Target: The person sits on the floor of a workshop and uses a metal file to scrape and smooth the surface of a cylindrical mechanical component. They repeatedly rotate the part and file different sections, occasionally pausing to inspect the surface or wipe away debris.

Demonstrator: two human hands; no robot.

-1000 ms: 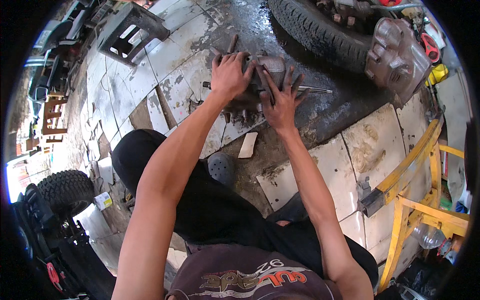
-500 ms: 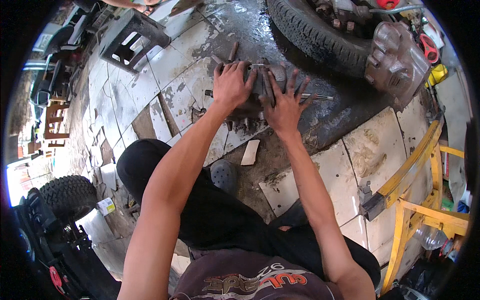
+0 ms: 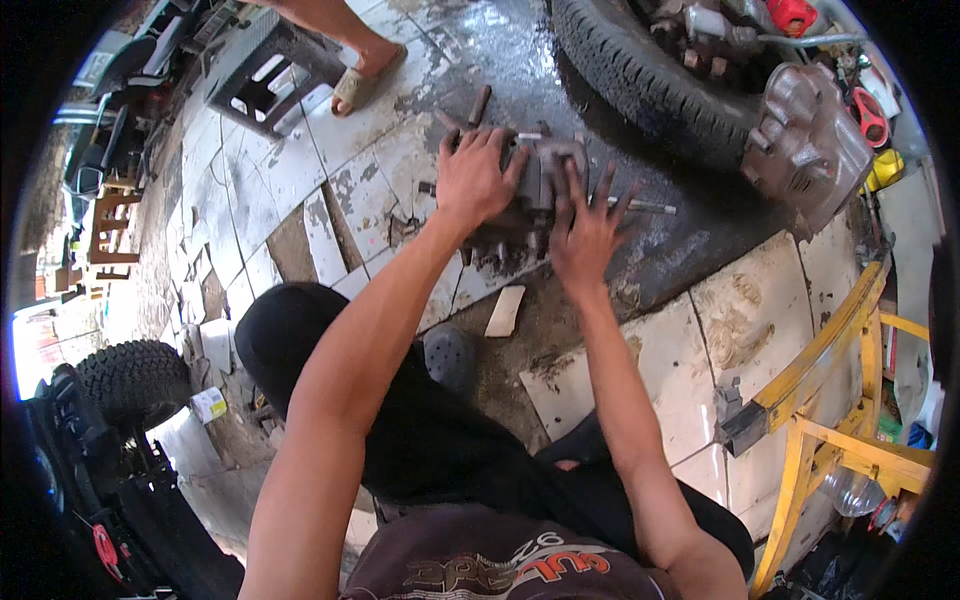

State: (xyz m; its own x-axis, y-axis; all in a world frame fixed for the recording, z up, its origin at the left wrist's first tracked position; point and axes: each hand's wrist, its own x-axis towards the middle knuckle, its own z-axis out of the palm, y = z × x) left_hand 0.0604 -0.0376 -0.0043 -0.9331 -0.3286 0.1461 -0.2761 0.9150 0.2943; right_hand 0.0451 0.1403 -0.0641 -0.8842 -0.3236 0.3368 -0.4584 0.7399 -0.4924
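On the tiled floor point(image 3: 750, 270), near right, a clear bottle point(image 3: 850, 490) lies beneath a yellow frame point(image 3: 815, 350); its contents cannot be determined. Near left, a labelled can point(image 3: 208, 405) stands beside a knobbly tyre point(image 3: 135, 385); its interior is hidden.

Farther out, the metal assembly point(image 3: 536, 185) rests at the left edge of the dark patch point(image 3: 690, 230), its shaft point(image 3: 655, 207) pointing right. The right hand point(image 3: 588, 238) is spread at its right side; a firm grip cannot be confirmed. The left hand point(image 3: 478, 180) curves over the left part, thumb apart. Compared with the preceding view, more of the assembly's top shows between the hands; it remains under manual control.

Beyond, near the far right, the yellow container point(image 3: 884, 170) has unseen contents. At the far left, a sandalled foot point(image 3: 365, 75) has come beside the stool point(image 3: 270, 75), close to the work area.
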